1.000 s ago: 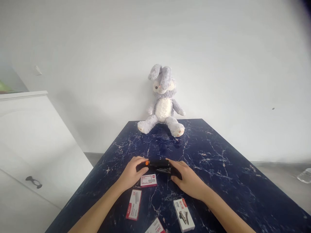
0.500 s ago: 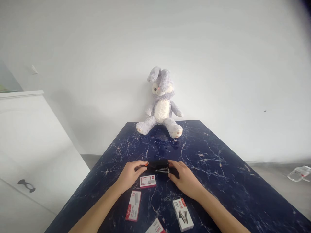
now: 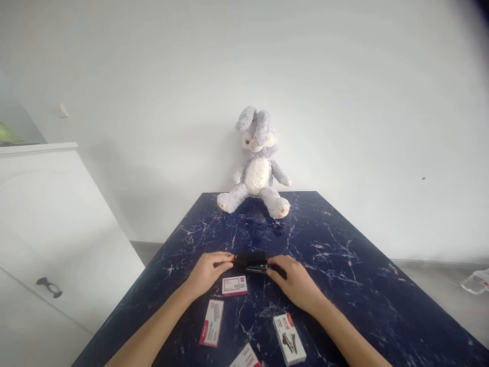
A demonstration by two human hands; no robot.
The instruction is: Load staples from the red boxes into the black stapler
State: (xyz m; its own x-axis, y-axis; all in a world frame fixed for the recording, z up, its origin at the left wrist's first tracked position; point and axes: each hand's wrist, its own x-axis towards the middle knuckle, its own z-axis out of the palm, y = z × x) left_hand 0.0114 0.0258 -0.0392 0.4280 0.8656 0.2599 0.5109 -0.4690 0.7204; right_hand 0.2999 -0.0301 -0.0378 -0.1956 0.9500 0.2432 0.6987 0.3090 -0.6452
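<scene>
Right hand (image 3: 298,282) pinched tighter at stapler (image 3: 250,259); marbled table (image 3: 324,255), pale wall (image 3: 362,102).

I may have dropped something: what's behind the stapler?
Behind the stapler, the marbled tabletop and, farther back, a plush rabbit show. Anything the stapler covers can't be seen.

– What is showing toward the lower left of the frame?
– A bare, slim left forearm (image 3: 156,323) is narrowing toward the wrist (image 3: 189,291), then broadening into an uncovered left hand (image 3: 206,273).
– And toward the lower right?
– A right forearm (image 3: 346,329) is showing, just as bare and smoothly tapering, its right hand (image 3: 297,283) likewise uncovered
</scene>
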